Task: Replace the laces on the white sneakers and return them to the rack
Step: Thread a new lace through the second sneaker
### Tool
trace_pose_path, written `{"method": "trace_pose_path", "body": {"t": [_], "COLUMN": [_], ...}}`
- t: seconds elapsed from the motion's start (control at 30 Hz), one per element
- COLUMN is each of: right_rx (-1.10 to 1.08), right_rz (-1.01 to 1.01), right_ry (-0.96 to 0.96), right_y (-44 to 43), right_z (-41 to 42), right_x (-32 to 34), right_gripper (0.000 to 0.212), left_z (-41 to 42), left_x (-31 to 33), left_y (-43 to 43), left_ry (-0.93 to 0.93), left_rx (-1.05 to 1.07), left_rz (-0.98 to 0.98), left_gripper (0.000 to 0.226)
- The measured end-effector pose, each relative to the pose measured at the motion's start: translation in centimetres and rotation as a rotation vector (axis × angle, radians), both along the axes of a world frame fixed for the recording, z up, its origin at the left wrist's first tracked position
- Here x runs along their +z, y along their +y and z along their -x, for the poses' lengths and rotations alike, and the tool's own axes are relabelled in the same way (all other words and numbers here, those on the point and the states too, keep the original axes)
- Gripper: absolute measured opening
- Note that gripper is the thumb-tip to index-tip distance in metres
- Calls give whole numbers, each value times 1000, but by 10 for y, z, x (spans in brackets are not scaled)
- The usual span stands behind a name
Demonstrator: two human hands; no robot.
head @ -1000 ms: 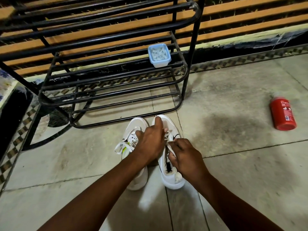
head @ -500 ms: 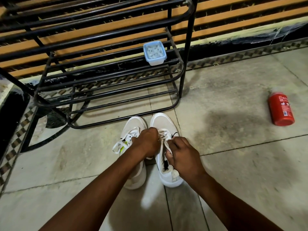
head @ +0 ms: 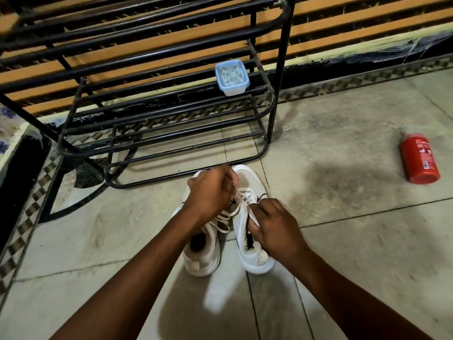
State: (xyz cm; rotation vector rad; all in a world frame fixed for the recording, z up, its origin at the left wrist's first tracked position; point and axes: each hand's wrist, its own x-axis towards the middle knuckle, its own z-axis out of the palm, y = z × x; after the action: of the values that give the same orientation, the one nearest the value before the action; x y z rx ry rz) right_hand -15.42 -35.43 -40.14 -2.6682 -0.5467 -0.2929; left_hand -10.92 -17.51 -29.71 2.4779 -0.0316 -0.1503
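Two white sneakers stand side by side on the tiled floor, toes toward the rack. The right sneaker (head: pixel 253 256) has a white lace (head: pixel 245 196) crossing its eyelets. My left hand (head: pixel 209 192) is closed on a lace end above the toe area, pulled up and away. My right hand (head: pixel 275 225) pinches the lace and tongue near the sneaker's collar. The left sneaker (head: pixel 202 258) sits partly hidden under my left wrist, its laces loose. The black metal rack (head: pixel 171 141) stands just beyond the shoes.
A small blue-rimmed container (head: pixel 232 77) with white pieces inside rests on a lower rack shelf. A red bottle (head: pixel 419 161) lies on the floor at the right. A patterned tile border runs along the wall and the left side.
My left hand has moved up toward the toe of the right sneaker, drawing the lace out. The right hand has stayed at the collar. The view has shifted slightly.
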Motion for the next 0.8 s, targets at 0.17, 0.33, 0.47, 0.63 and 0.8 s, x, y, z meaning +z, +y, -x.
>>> {"method": "trace_pose_path", "body": {"t": [0.17,0.33,0.47,0.63,0.8], "right_rx": [99,38,78,175,43], "right_rz": [-47,-326,-568,-553,-657], "right_ry": [110,110,137,56,-13], "right_y": [-14,-5,21,41,32], "right_z": [-6,-22,-37,-52,-61], "right_x": [16,42,77,102,96], "right_gripper": [32,47,45,12,8], "left_z": [3,15,21,18,29], "left_x": [38,61,71,61,8], "left_y": [5,9,17,52,104], "left_ry": [-204,-303,-371,-425,-358], "left_rx": [-67,-130,-101,2,69], "left_rz": [221,269,291,253,69], "left_gripper": [16,7,10,12,15]}}
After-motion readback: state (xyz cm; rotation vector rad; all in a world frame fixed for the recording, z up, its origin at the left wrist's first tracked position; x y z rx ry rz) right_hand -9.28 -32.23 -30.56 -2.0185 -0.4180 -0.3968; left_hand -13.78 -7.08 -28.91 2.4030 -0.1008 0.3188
